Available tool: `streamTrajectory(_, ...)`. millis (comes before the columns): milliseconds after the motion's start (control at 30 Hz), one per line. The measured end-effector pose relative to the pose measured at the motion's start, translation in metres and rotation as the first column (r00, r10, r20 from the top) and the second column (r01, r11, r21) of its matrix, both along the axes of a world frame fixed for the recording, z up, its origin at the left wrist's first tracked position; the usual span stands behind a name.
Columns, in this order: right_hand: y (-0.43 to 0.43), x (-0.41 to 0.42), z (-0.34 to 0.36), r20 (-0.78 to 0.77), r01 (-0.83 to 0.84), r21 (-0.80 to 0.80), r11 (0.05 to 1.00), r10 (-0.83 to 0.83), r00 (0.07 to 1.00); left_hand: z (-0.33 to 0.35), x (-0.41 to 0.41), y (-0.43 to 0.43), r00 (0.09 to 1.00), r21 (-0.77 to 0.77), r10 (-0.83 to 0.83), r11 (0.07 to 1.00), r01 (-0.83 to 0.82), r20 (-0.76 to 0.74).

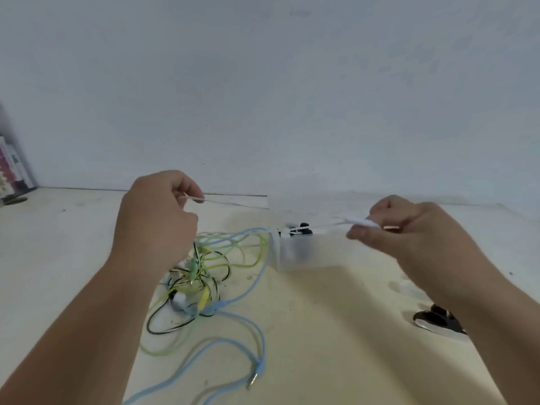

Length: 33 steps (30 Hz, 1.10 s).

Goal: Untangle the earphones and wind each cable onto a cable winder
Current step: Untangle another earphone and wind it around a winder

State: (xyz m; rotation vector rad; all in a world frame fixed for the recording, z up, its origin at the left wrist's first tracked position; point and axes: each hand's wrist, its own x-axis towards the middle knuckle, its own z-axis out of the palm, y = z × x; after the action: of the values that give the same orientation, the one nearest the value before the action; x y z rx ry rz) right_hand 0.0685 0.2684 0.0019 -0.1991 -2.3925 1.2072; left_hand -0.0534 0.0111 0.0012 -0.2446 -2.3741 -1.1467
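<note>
While raised over clear box (298, 255): white cable (233, 203)
left hand (155, 220): pinches it
right hand (409, 232): pinches it
open tabletop (321, 331): before box

light: soft, even | focus: blurred throughout | edges: wide-angle bowing

no readable text, labels or numbers anywhere

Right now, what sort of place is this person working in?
Likely a home desk or study corner: cream tabletop against a bare white wall, books standing at far left.
</note>
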Motion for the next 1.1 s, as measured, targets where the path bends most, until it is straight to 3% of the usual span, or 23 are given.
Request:
streamTrajectory(67, 0.003, 0.002, 0.001, -0.089, -0.029, -0.09, 0.996, 0.021, 0.996, -0.003, -0.002, 0.0, 1.0, -0.012, -0.012, 1.0, 0.012, 0.024)
streamTrajectory(167, 0.006, 0.002, -0.001, -0.081, -0.183, -0.234, 0.955, 0.168, 0.982, -0.007, -0.002, 0.004, 0.998, -0.077, -0.021, 0.997, 0.025, 0.054)
streamTrajectory(300, 0.005, -0.005, -0.003, -0.289, -0.445, -0.669, 0.595, 0.343, 0.894, -0.013, -0.001, 0.009, 0.987, -0.171, -0.087, 0.979, 0.11, 0.136)
streamTrajectory(400, 0.003, -0.003, 0.0, -0.337, -0.473, -0.785, 0.401, 0.364, 0.868, -0.019, 0.0, 0.015, 0.98, -0.198, -0.137, 0.966, 0.165, 0.147)
streamTrajectory(500, 0.001, 0.0, 0.003, -0.266, -0.42, -0.763, 0.491, 0.353, 0.897, -0.023, -0.002, 0.016, 0.986, -0.194, -0.107, 0.972, 0.13, 0.124)
streamTrajectory(567, 0.004, 0.001, 0.002, -0.162, -0.322, -0.653, 0.686, 0.289, 0.944, -0.021, -0.003, 0.016, 0.997, -0.181, -0.049, 0.982, 0.06, 0.065)
streamTrajectory(633, 0.006, 0.0, -0.001, 0.015, -0.155, -0.322, 0.934, 0.168, 0.986, -0.016, 0.0, 0.014, 1.0, -0.164, 0.002, 0.986, -0.005, -0.022)
streamTrajectory(667, 0.007, -0.001, -0.003, 0.101, -0.08, -0.118, 0.99, 0.092, 0.991, -0.014, 0.002, 0.013, 0.998, -0.165, 0.016, 0.986, -0.027, -0.065)
streamTrajectory(733, 0.004, -0.002, -0.006, 0.244, -0.038, 0.165, 0.986, -0.003, 0.97, -0.011, 0.002, 0.013, 0.99, -0.173, 0.025, 0.984, -0.049, -0.14)
streamTrajectory(800, 0.004, -0.004, -0.011, 0.369, -0.076, 0.288, 0.955, -0.037, 0.929, -0.01, 0.001, 0.014, 0.981, -0.167, 0.016, 0.985, -0.049, -0.193)
streamTrajectory(967, 0.004, -0.003, -0.017, 0.445, -0.149, 0.379, 0.913, -0.039, 0.895, -0.01, 0.007, 0.019, 0.988, 0.004, -0.007, 1.0, 0.007, -0.151)
streamTrajectory(1100, -0.005, -0.009, -0.027, 0.305, -0.126, 0.273, 0.954, 0.039, 0.952, -0.012, 0.013, 0.026, 0.991, -0.01, -0.045, 0.999, 0.045, -0.123)
